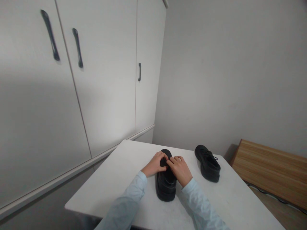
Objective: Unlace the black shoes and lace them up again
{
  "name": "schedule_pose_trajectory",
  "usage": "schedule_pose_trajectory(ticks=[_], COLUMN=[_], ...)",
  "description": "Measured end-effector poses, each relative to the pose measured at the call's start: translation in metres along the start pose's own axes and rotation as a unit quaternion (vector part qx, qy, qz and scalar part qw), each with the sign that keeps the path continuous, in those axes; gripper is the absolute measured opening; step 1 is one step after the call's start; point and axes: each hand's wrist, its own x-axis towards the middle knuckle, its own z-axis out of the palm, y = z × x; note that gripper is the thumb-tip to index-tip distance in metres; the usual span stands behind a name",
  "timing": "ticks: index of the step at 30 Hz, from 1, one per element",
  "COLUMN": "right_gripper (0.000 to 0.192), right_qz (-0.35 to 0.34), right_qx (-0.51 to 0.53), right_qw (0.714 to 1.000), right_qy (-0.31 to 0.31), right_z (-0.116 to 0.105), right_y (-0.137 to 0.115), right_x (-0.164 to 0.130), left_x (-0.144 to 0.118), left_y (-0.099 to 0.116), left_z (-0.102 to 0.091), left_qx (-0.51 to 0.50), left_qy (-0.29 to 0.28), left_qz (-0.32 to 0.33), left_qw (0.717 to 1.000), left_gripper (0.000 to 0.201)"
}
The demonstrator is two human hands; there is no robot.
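A black lace-up shoe (166, 188) stands on the white table (115, 188), its toe pointing away from me and its heel towards me. Over its lacing, my left hand (157, 163) curves in from the left, thumb and fingers closed on the shoelace. From the right side, my right hand (179, 167) pinches at the same spot, its fingertips close to those of the left. The black lace hardly shows against the black upper, and my fingers hide much of it. Pale blue sleeves cover both my forearms.
A second black shoe (208, 164), its lace tied in a bow, stands at the table's right back. White cupboards (105, 80) with dark handles line the left. Beyond the right edge is a wood-grain board (271, 172), with a dark cable (266, 191) along its lower edge.
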Motion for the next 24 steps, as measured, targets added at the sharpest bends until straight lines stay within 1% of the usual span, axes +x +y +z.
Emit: schedule_pose_trajectory(ticks=[4, 9, 15, 19, 24], right_gripper=[0.010, 0.016, 0.026, 0.033, 0.031], right_qz=[0.019, 0.050, 0.047, 0.040, 0.049], right_qx=[0.027, 0.096, 0.139, 0.190, 0.262], right_qw=[0.999, 0.992, 0.985, 0.976, 0.960], right_qy=[-0.030, -0.065, -0.092, -0.097, -0.089], right_z=[0.002, 0.001, -0.006, -0.009, -0.005], right_y=[0.002, 0.006, 0.008, 0.010, 0.014], right_x=[0.001, 0.002, 0.007, 0.009, 0.009], left_x=[-0.001, -0.002, -0.001, -0.001, -0.001], left_y=[0.002, 0.002, 0.000, -0.001, -0.002], left_z=[-0.001, -0.001, 0.000, 0.000, 0.001], left_qx=[-0.002, -0.008, -0.005, 0.000, -0.007], left_qy=[0.005, 0.007, 0.003, 0.000, 0.001], left_qz=[0.004, 0.009, 0.008, 0.004, 0.010], left_qw=[1.000, 1.000, 1.000, 1.000, 1.000], left_gripper=[0.030, 0.028, 0.028, 0.027, 0.025])
